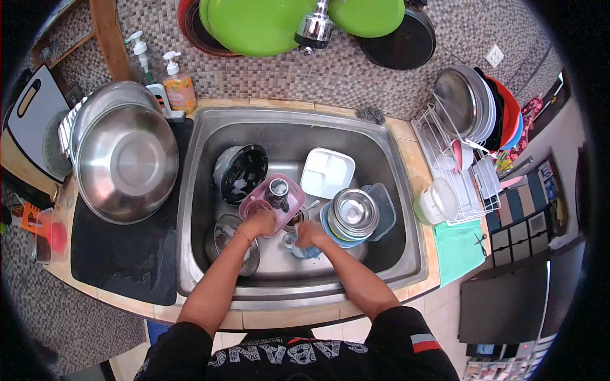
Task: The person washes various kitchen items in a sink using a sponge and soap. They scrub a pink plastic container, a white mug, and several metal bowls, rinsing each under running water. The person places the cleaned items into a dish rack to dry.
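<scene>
My left hand [260,222] grips the near edge of a pink plastic container [291,215] inside the steel sink; a dark bottle or cup [278,187] and a small pink item are in that container. To its right, my right hand [310,234] is closed on a bluish-white cloth or sponge [305,251] near the sink floor. A spoon [310,206] lies just beyond that hand. Right of it stands a stack of steel bowls [355,213] on coloured dishes. A white divided tray [328,172] sits behind. A soapy black bowl [244,175] and a clear glass lid [228,233] are at the left.
Large steel basins [127,164] rest on a black mat [128,257] left of the sink. A soap bottle [179,90] stands behind them. On the right are a white dish rack [460,185], a white lidded container [436,202] and a green cloth [457,252]. A faucet [314,28] hangs overhead.
</scene>
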Demonstrator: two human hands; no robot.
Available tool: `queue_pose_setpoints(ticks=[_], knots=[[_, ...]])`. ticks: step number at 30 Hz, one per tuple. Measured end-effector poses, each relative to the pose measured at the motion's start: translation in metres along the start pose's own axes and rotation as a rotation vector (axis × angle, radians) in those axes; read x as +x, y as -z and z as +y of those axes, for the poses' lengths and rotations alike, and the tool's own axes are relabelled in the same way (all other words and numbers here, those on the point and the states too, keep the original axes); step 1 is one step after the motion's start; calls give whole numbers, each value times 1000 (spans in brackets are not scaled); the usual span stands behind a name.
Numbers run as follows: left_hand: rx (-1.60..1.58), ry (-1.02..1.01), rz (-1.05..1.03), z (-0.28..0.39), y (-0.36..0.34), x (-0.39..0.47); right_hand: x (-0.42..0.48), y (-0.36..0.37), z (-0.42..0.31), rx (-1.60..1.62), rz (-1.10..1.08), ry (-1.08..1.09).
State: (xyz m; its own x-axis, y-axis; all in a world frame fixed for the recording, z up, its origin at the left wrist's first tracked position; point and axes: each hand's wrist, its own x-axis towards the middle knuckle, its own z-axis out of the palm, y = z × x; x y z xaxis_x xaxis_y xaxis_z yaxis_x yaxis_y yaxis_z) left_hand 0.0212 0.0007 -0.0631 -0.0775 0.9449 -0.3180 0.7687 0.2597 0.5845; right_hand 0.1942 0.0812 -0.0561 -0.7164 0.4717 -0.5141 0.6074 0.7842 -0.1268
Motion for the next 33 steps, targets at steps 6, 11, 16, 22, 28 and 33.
queue_pose_setpoints(ticks=[6,11,16,22,28,33], knots=[[63,-68,-27,-25,-10,11,16,-28,-16,-31,-139,96],[64,-8,-71,-23,-9,13,7,-24,-21,64,-178,139],[30,-59,-26,-27,-5,5,1,-6,-15,139,-304,143],[48,-76,-49,-13,-1,-10,11,-17,-13,83,-343,222],[-4,-251,71,-8,10,-19,-8,17,-15,128,-33,191],[-120,-231,115,45,47,-37,-34,38,1,310,218,114]])
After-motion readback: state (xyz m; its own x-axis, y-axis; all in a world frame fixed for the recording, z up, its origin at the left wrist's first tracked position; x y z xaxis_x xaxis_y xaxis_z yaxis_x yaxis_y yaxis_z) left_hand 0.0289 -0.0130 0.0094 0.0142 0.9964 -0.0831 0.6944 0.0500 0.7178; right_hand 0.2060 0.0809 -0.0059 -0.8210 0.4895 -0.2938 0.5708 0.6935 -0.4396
